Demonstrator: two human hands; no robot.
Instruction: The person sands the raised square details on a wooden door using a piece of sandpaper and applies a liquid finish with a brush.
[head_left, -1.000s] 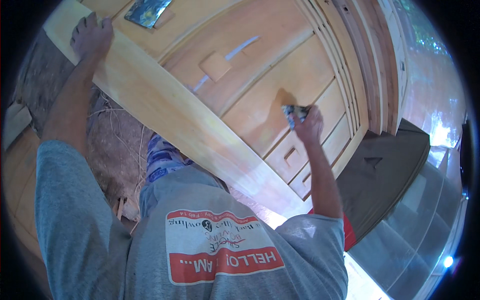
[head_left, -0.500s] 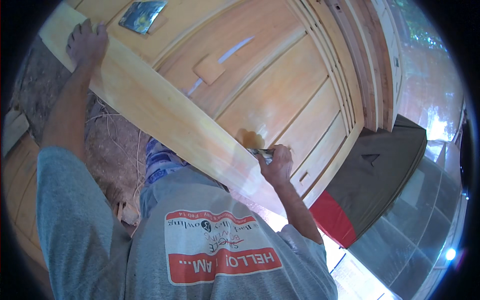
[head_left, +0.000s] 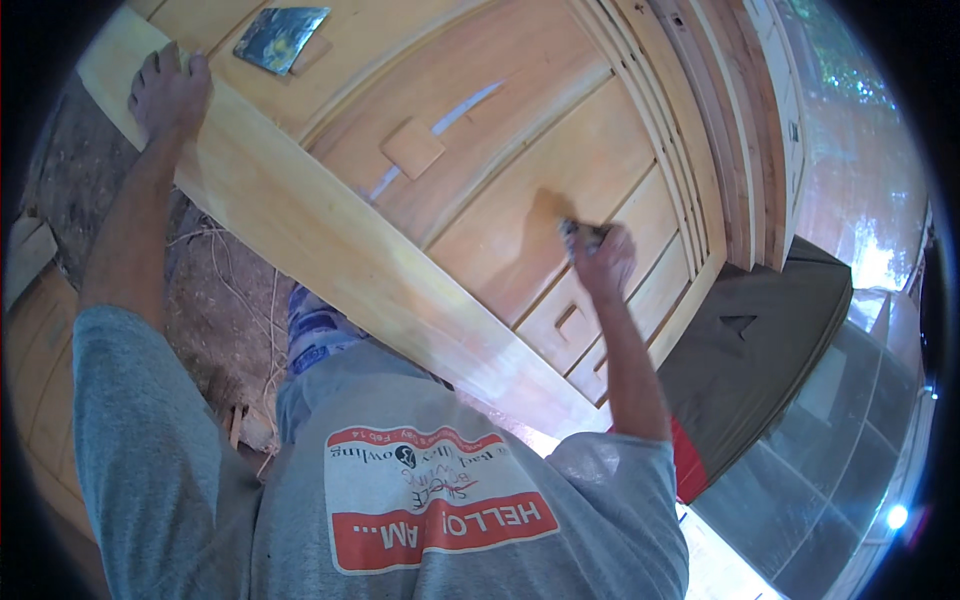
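A large pale wooden panelled door (head_left: 480, 285) lies before me, its wide edge board (head_left: 330, 262) running diagonally past my body. My left hand (head_left: 168, 95) rests on the far left end of that board, fingers apart and holding nothing. Over the panels at the right, my right hand (head_left: 606, 262) is closed on a small dark, pale-flecked pad (head_left: 580, 236); its exact kind is hard to make out. The pad appears to touch the panel, with a brownish shadow beside it. Farther left, a small square wood block (head_left: 413, 148) sits on a panel near white-blue streaks.
A shiny metal plate with yellowish smears (head_left: 281, 38) lies on the wood at the upper left. Stacked wooden frames (head_left: 745, 130) stand at the upper right. Beside them is a dark brown and red cloth cover (head_left: 755, 340). Loose cords (head_left: 272, 310) trail over the ground.
My right hand has moved up and to the right with the pad, from the edge board onto the panels. My left hand stays in nearly the same place.
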